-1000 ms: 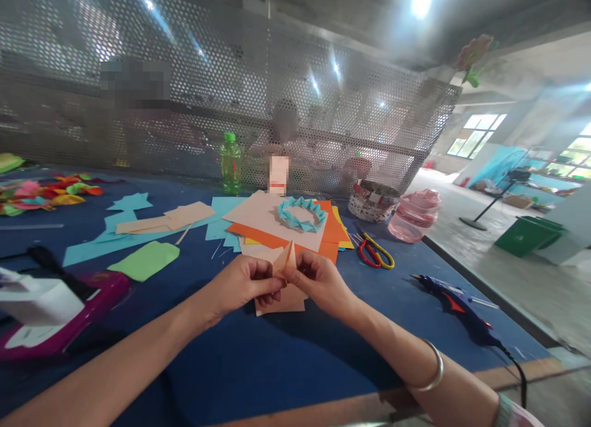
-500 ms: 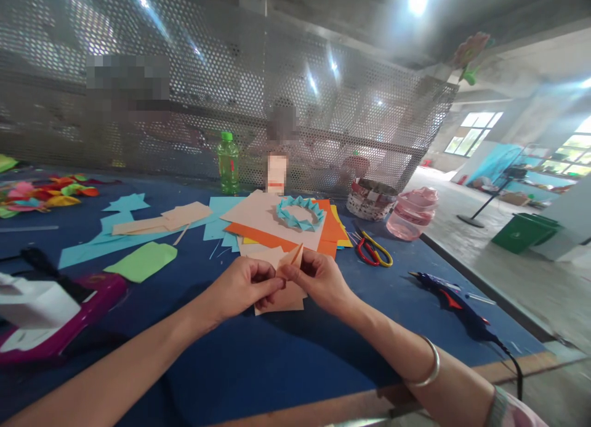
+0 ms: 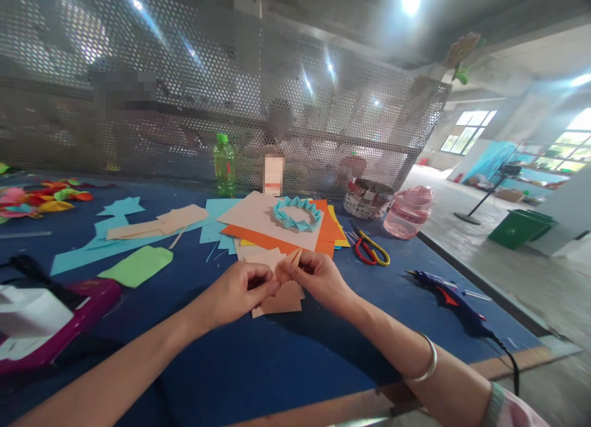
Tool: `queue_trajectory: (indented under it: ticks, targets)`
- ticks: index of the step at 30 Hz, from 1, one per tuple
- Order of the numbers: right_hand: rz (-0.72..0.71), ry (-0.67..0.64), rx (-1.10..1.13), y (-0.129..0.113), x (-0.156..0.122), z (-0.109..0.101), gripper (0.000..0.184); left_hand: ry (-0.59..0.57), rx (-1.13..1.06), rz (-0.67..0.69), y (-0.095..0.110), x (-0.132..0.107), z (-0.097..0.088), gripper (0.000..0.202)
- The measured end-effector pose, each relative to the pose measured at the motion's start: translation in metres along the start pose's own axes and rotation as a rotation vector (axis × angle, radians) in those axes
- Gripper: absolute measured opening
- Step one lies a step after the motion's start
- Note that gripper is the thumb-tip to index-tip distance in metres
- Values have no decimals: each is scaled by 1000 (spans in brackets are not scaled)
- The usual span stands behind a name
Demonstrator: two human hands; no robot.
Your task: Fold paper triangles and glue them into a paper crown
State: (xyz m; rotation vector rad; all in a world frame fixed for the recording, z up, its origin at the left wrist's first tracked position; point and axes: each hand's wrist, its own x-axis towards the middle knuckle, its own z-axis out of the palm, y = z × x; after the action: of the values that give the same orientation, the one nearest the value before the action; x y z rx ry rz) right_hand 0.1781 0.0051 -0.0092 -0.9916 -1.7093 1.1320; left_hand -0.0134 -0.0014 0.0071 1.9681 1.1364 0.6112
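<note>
Between my two hands is a small folded piece of peach paper (image 3: 295, 255), its pointed tip sticking up. My right hand (image 3: 324, 283) pinches it from the right, thumb against fingers. My left hand (image 3: 247, 290) grips its left side, with the fingers partly hiding it. Beneath the hands lie flat peach paper pieces (image 3: 279, 301). Just beyond, a ring of folded light-blue paper (image 3: 298, 214) rests on a pale sheet (image 3: 249, 215) over orange sheets (image 3: 325, 208).
On the blue table are scissors (image 3: 372, 250), a glue gun (image 3: 450, 298), a pink bottle (image 3: 409, 213), a woven basket (image 3: 368, 199), a green bottle (image 3: 224, 165), green paper (image 3: 137, 267) and a magenta power strip (image 3: 99, 298). A perforated metal screen (image 3: 184, 107) stands behind.
The view has shifted slightly, so everything sits a little further left. Both hands keep hold of the folded paper, and their fingers have moved only a little.
</note>
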Motion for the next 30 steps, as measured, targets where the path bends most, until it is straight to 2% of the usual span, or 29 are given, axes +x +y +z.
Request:
queue_trajectory:
  ticks: [5, 10, 13, 16, 19, 21, 25, 30]
  targets:
    - [-9, 24, 45, -1, 1, 0, 50, -71, -25, -22, 1, -3, 0, 35]
    - [26, -7, 69, -5, 0, 0, 48, -153, -55, -66, 4, -4, 3, 37]
    - [31, 22, 21, -2, 2, -2, 51, -102, -31, -41, 3, -3, 2, 38]
    - [1, 86, -207, 6, 10, -11, 49, -29, 1, -17, 0, 0, 0, 41]
    - [-20, 196, -608, 13, 27, -28, 28, 3, 3, -31, -5, 3, -3, 40]
    - [-2, 232, -717, 14, 43, -41, 33, 28, -16, -38, -9, 5, -4, 41]
    - [41, 185, -892, 13, 79, -57, 48, 66, -50, -55, -16, 6, -7, 42]
    - [143, 152, -1035, 18, 108, -49, 51, 80, -49, -68, -19, 8, -10, 41]
